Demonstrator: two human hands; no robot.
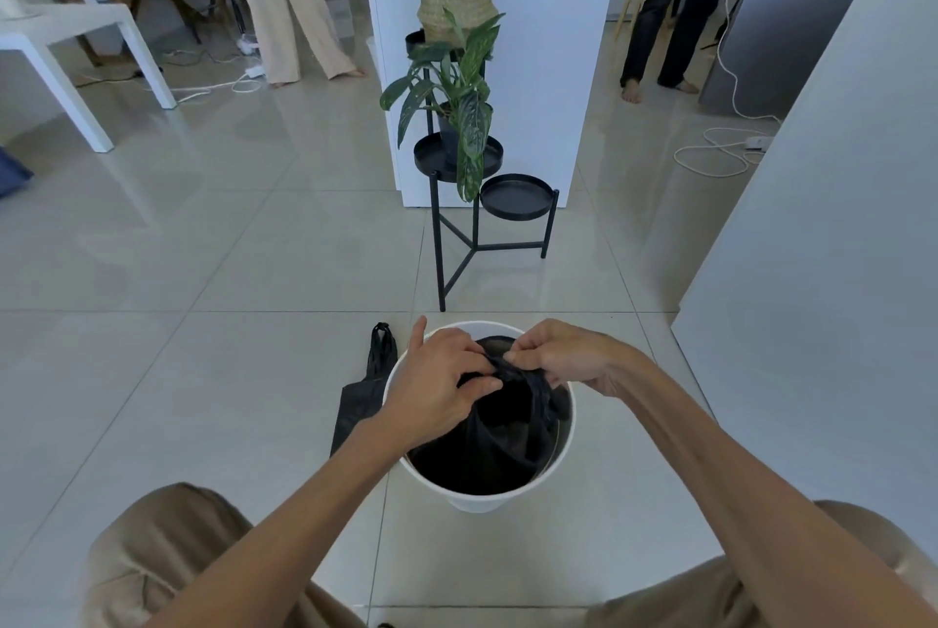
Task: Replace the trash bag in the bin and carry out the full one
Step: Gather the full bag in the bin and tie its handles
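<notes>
A round white bin (482, 498) stands on the tiled floor right in front of me. Inside it sits a black trash bag (500, 445), its top gathered into a bunch above the bin's mouth. My left hand (436, 386) and my right hand (563, 358) both pinch that gathered top, fingers closed on the plastic, meeting over the bin's far side. A second black bag (363, 399) lies flat on the floor, touching the bin's left side, handles pointing away from me.
A black three-tier plant stand (477, 221) with leafy plants stands just beyond the bin, against a white partition (548, 69). A grey wall (822, 272) is on the right. Two people stand farther back; cables lie on the floor. A white table (76, 49) is far left.
</notes>
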